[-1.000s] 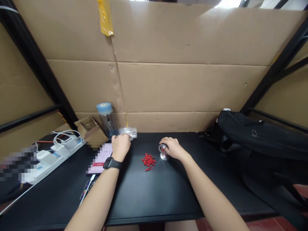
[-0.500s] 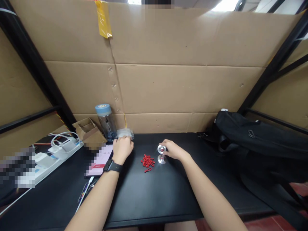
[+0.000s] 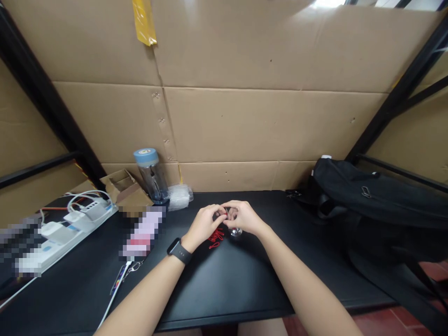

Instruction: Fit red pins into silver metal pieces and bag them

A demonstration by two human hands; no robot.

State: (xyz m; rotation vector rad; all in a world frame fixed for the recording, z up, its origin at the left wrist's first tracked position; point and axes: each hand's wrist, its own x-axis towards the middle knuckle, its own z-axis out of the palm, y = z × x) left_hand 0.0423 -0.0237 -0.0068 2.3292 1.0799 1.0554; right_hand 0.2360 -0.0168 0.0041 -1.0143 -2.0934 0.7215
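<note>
My left hand [image 3: 206,225], with a dark watch on its wrist, meets my right hand [image 3: 245,217] above the middle of the black table [image 3: 224,280]. The fingers of both are pinched together around something small, with a bit of red showing between the fingertips; I cannot make out the rest of it. Below my left fingers lies a pile of red cord loops [image 3: 216,239], partly covered by the hand. A round, shiny clear piece [image 3: 235,231] rests on the table just under my right hand.
Clear plastic packets [image 3: 180,196], a blue-lidded bottle [image 3: 151,175] and an open cardboard box [image 3: 128,191] stand at the back left. Nearer are a phone [image 3: 145,232] and a white power strip [image 3: 75,228]. A black bag [image 3: 371,205] fills the right side.
My left hand has left the plastic packets and moved right to meet my right hand. The upper round piece is no longer visible under my right fingers. The view has shifted slightly.
</note>
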